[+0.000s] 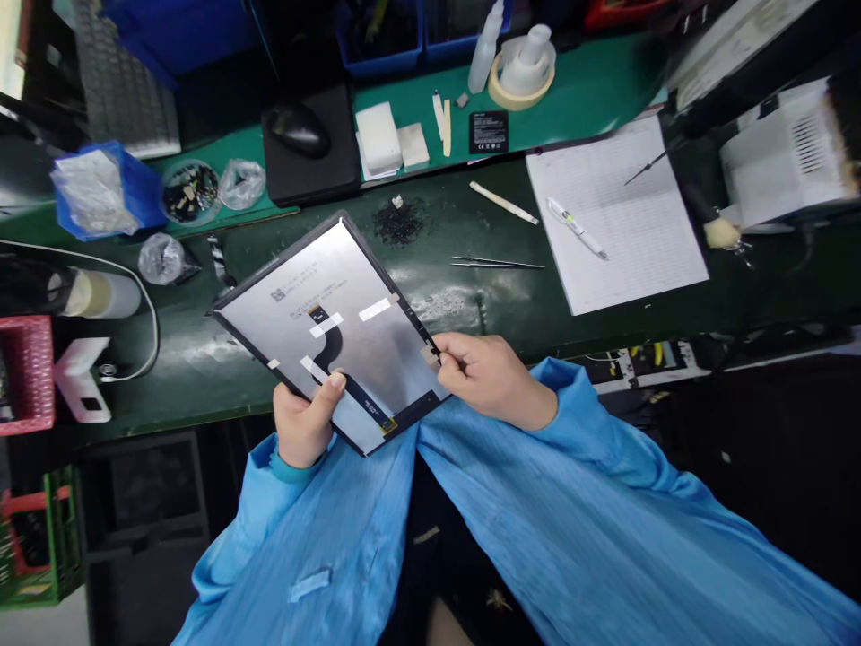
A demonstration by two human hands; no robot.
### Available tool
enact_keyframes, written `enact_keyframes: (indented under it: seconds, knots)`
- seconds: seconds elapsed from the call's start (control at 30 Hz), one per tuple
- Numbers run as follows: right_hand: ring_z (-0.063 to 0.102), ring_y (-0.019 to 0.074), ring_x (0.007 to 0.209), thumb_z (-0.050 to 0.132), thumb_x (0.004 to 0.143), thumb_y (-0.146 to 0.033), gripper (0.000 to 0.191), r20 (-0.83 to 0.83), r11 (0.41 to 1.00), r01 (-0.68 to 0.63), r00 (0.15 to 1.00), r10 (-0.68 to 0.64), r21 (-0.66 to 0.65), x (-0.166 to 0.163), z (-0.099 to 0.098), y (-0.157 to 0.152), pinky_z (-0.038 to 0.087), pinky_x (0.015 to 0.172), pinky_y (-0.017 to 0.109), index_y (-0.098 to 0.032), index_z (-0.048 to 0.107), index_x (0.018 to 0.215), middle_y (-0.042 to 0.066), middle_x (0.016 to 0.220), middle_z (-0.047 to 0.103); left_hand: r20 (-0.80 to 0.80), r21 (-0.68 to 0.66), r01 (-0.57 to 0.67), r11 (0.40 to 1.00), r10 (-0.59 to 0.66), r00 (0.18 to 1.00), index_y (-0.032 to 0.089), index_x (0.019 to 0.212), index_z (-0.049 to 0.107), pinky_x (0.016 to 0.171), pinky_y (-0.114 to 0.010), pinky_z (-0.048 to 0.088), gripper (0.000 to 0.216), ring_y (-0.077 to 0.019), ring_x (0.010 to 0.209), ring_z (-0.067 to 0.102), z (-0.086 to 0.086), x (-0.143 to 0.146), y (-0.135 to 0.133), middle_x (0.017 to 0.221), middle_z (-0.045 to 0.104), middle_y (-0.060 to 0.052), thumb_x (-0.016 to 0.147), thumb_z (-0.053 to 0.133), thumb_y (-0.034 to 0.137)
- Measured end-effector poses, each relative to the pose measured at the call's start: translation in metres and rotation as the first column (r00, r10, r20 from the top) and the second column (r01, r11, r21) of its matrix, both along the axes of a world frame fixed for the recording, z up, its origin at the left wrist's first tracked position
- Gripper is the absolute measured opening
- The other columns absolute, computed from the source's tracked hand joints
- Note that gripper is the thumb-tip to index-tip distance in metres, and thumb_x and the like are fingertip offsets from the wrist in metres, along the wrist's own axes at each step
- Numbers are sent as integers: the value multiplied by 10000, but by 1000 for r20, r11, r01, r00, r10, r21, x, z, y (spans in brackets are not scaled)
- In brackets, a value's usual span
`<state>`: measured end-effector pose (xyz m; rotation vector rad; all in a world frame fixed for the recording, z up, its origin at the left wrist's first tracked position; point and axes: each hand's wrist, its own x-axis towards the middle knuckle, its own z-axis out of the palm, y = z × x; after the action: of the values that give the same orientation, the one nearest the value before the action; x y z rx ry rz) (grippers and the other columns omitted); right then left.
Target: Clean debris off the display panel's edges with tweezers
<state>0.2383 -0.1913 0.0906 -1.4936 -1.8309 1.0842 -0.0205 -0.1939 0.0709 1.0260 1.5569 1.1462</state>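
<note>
A tablet-sized display panel (377,350), silver back up with a black border, is held tilted over the bench's front edge. A black flex cable (360,395) and several white tape pieces lie on its back. My left hand (306,420) is closed around the panel's lower left edge, its thumb on the back near the cable. At the right edge, my right hand (488,377) pinches with thumb and curled index finger beside a small pale tab. Whether a thin strip is also in that pinch is hidden. Beyond the panel lie tweezers (498,263) and a heap of black scraps (398,222).
On the dark green bench (269,395) are a flat pale stick (503,203), a printed sheet (625,242) and a pen (577,229). A green shelf behind bears a mouse (298,130), white blocks (378,137), a bottle (485,54) and a tape roll (501,94).
</note>
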Motion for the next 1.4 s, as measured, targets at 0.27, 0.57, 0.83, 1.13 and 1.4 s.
enact_keyframes:
  seconds: [0.27,0.57,0.83,1.13,1.4]
  knots:
    - [411,107,553,454,872,-174,142,-49,997,-62,997,60,-42,7,7,2,314,576,242,-222,527,760,-52,620,440,-1,-17,2,1000,-2,1000,145,817,762,637,-277,599,313,-202,685,717,-3,-3,0,791,778,-47,672,891,390]
    - [432,109,547,443,833,-162,143,31,1000,4,999,-4,11,2,-4,2,300,570,255,-207,549,748,-43,602,468,-29,2,24,1000,-24,999,142,778,758,603,-247,571,283,-168,644,683,0,0,1,745,760,-31,675,896,367]
    - [486,113,607,441,901,-188,204,-130,991,-95,988,83,-93,11,8,5,363,605,235,-196,634,838,-34,678,550,76,-39,10,999,-7,997,145,815,774,608,-241,580,292,-160,654,684,-1,1,4,791,778,-37,677,897,371]
    - [396,91,525,449,827,-155,169,-26,1000,8,1000,-8,16,4,1,1,311,552,238,-196,581,730,-55,588,446,17,-23,18,1000,-18,1000,148,767,770,579,-227,566,276,-147,619,670,0,1,3,732,766,-25,669,897,372]
    - [458,93,517,458,809,-113,229,14,991,81,996,-83,108,0,-3,-2,338,553,233,-176,676,835,-46,596,522,8,-25,20,999,-20,1000,150,777,765,585,-243,570,297,-159,624,673,-2,2,4,742,765,-33,667,892,395]
